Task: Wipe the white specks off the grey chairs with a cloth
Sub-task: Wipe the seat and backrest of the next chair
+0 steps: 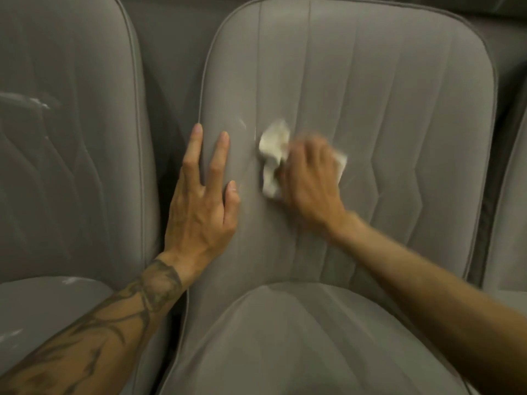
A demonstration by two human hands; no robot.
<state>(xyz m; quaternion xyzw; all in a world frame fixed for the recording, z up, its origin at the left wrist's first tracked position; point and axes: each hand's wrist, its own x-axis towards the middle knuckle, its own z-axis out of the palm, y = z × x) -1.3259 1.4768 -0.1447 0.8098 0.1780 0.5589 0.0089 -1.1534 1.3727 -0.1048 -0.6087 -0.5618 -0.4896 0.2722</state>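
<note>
Blur smears the right hand (pixel 310 178), so its fingers are hard to tell apart, but they curl over a crumpled white cloth (pixel 273 149) and press it against the backrest of the middle grey chair (pixel 356 95). Cloth shows on both sides of the hand; the rest is hidden under the palm. Just left of it, a faint white streak (pixel 243 124) marks the fabric.

The left hand (pixel 199 201) lies flat on the same backrest by its left piping, fingers straight and spread, holding nothing. Only two fingers and the thumb show, the others being out of sight toward the gap between chairs. Its tattooed forearm (pixel 99 323) is cut off at the bottom edge.

The left chair (pixel 71 166) stands just beside, with white specks (pixel 40 102) on its backrest and more on its seat. A third chair (pixel 513 223) is cropped at the right edge.
</note>
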